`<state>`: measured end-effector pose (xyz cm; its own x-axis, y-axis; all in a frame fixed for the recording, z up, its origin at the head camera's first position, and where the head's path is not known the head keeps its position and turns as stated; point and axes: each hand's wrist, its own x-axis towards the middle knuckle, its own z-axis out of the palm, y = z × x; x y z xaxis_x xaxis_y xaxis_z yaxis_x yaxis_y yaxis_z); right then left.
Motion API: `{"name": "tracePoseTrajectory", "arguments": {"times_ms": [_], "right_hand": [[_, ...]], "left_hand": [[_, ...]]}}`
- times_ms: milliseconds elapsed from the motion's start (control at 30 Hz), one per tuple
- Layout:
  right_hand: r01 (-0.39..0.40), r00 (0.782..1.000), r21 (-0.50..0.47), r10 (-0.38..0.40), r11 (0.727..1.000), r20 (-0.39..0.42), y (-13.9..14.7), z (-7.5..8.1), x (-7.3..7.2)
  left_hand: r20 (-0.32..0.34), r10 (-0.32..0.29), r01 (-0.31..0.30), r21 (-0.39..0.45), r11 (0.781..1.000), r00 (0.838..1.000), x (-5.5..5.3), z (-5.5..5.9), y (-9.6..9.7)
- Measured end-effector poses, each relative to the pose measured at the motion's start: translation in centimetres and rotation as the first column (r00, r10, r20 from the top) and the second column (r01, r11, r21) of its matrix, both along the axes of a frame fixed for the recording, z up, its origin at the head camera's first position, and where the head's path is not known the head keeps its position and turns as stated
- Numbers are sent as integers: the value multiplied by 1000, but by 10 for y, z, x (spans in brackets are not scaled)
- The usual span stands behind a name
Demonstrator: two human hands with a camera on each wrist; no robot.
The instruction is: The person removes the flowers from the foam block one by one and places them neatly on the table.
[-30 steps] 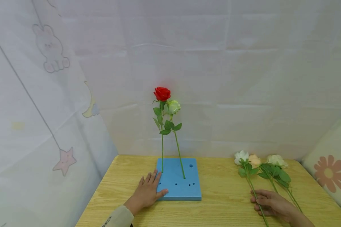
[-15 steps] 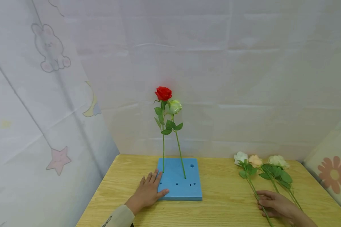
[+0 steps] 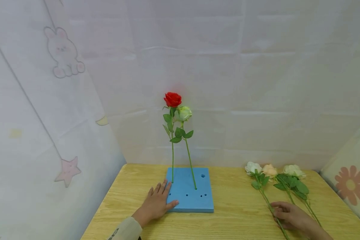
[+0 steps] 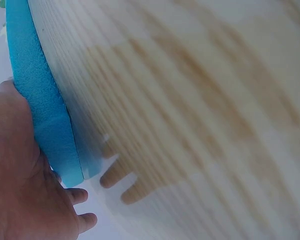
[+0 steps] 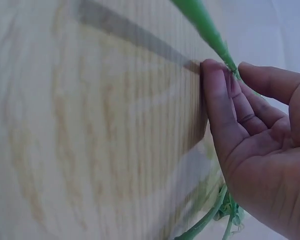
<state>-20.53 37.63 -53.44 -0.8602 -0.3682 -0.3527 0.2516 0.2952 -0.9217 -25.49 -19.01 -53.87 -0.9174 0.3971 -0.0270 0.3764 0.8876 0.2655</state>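
A blue foam block (image 3: 195, 204) with several small holes lies on the table. A red rose (image 3: 172, 99) and a pale green rose (image 3: 184, 113) stand in it, the green one's stem leaning. My left hand (image 3: 154, 202) rests flat on the block's left side, fingers spread; in the left wrist view it lies against the block's edge (image 4: 45, 95). My right hand (image 3: 292, 216) holds the stem of a white rose (image 3: 253, 168), whose head lies far back. The right wrist view has the green stem (image 5: 207, 27) pinched between thumb and fingertips.
Beside the white rose lie a peach rose (image 3: 269, 171) and a cream rose (image 3: 293, 170), both at the right of the wooden table (image 3: 234, 206). A pale curtain (image 3: 216, 83) hangs behind the table, with printed cloth at both sides.
My right hand has shifted slightly right along the white rose's stem area, and the flower head has swung a little left. My left hand keeps its place on the block.
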Motion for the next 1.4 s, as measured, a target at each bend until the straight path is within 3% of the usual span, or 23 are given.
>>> {"name": "tracePoseTrajectory", "arguments": {"times_ms": [267,600,800,1067,1400], "right_hand": [[34,999,12,-33,999,-33,5,0,2],[48,979,129,-22,991,-201,9,12,0],[44,969,140,-9,989,-246,-3,24,-4],[132,966,173,-88,976,-242,-27,33,-9],[126,953,101,-92,987,-290,-47,38,-15]], "left_hand": [[3,1,-1,6,1000,1000,3,4,1],[3,0,0,-11,1000,1000,2,7,0],[7,-8,8,-3,1000,1000,2,3,1],[11,-6,6,-16,1000,1000,2,5,2],[8,-5,5,-21,1000,1000,1,6,2]]}}
